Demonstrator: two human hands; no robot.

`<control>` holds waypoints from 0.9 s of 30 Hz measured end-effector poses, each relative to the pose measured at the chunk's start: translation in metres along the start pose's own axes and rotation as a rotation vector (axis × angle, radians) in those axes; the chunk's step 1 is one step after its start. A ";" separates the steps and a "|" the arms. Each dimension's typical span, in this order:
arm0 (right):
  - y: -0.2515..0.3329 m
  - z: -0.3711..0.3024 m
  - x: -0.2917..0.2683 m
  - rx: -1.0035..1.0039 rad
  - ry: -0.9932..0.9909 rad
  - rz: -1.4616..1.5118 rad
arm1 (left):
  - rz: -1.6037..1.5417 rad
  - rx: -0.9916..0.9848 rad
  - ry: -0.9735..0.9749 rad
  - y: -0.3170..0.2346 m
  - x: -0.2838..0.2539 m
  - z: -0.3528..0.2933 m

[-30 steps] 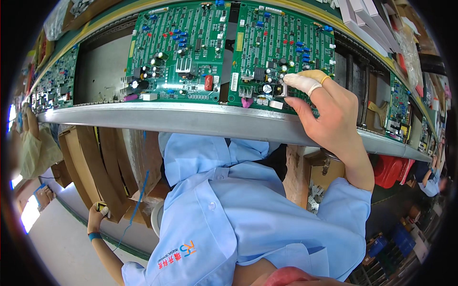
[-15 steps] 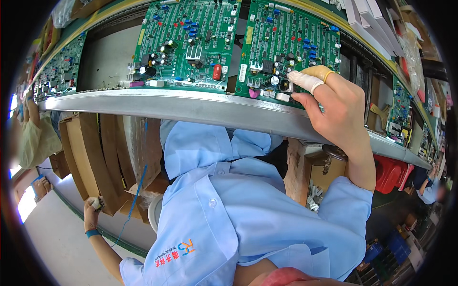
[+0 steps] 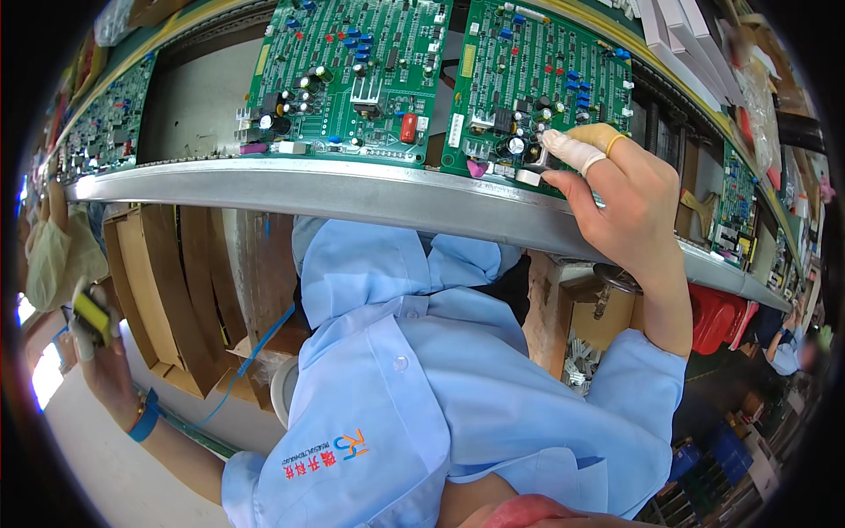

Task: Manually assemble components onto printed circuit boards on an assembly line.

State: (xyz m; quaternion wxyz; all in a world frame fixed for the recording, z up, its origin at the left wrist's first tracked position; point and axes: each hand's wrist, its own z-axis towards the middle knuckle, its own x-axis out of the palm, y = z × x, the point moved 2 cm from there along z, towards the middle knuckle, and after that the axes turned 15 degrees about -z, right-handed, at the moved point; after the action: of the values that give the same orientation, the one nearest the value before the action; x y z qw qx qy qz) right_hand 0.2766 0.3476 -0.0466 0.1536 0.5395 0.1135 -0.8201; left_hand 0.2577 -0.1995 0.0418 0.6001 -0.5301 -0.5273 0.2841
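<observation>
Right hand at the board's near edge, left hand around a yellow-and-dark block

In the head view, the right hand (image 3: 632,195) reached over the metal rail (image 3: 352,192) to the right-hand circuit board (image 3: 502,84). Its thumb and its finger in a white cover (image 3: 576,151) came together at a small dark block (image 3: 535,157), about midway along the board's near edge. Whether they pinched it or only touched it, I could not tell. A round can (image 3: 516,146) stood just left of it, and a purple piece (image 3: 477,168) sat toward the board's near left corner.

The left hand (image 3: 99,359) was closed on a yellow-and-dark block (image 3: 92,314), blurred, below the rail's left end and beside an open carton (image 3: 145,290).

The small block looked light and hard, its legs probably thin and easily bent; the sides seemed the place to grip, squarely, clear of the can. The board looked stiff but delicate, best held by its bare edges. The yellow-and-dark block seemed light and firm, suited to a hold around its sides.
</observation>
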 end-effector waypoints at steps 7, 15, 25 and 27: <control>-0.002 -0.005 0.001 -0.047 -0.049 -0.047 | 0.275 0.035 -0.115 0.065 0.081 0.099; -0.002 0.001 -0.002 -0.098 0.007 -0.098 | 0.126 -0.250 0.179 0.093 0.151 0.154; -0.001 0.009 -0.006 -0.213 0.057 -0.165 | 0.093 -0.169 0.354 0.109 0.164 0.175; -0.004 0.005 -0.008 -0.183 0.077 -0.157 | -0.007 -0.271 0.359 0.109 0.183 0.177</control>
State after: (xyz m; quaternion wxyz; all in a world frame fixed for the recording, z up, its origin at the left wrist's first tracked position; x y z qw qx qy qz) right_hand 0.2738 0.3509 -0.0369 0.1330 0.5437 0.2357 -0.7944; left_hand 0.1681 0.0544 -0.0208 0.6086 -0.6463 -0.4472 0.1094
